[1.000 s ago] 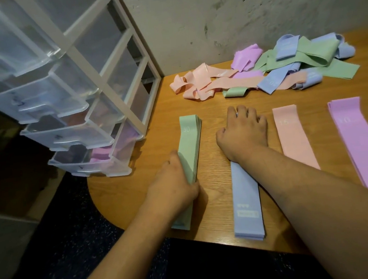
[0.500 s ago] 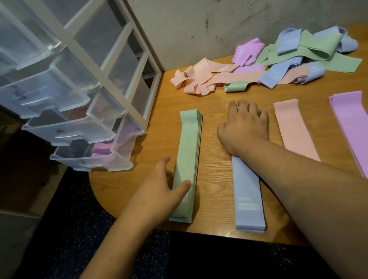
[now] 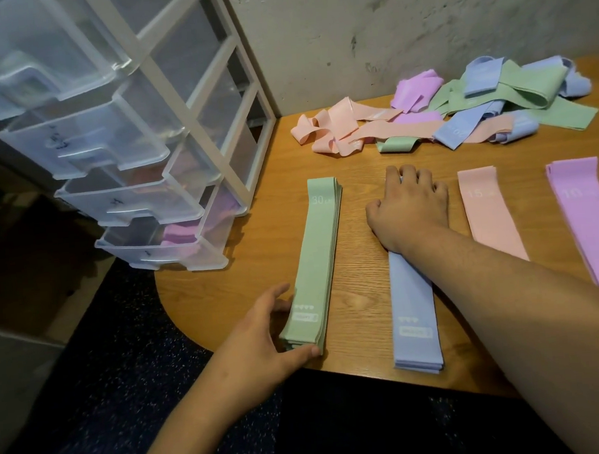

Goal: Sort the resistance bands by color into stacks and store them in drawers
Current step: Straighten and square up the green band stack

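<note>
counter: wooden top with a rounded near-left corner, set against a rough pale wall.
green stack: sorted green resistance bands lying flat and lengthwise on the counter, leftmost of four stacks; the top band reads "30" at its far end.
left hand: at the near left corner of the green stack, with the thumb laid along the stack's near end and the fingertips touching its left edge; the fingers are loosely spread and not closed around the bands.
blue stack: sorted blue bands, just right of the green stack and apart from it; the near end reaches the counter's front edge.
right hand: palm down on the far end of the blue stack, pressing it flat, with the fingers slightly bent over the far edge.
peach stack: flat, right of the blue stack, marked "15"; partly hidden by the right forearm.
purple stack: rightmost, marked "10", running out of view.
unsorted pile: loose, folded and twisted bands in peach, purple, green and blue, heaped at the back of the counter near the wall.
drawer unit: white frame with clear plastic drawers, standing on the counter's left end, fronts overhanging the edge.
bottom drawer: purple bands are visible inside through the clear wall.
</note>
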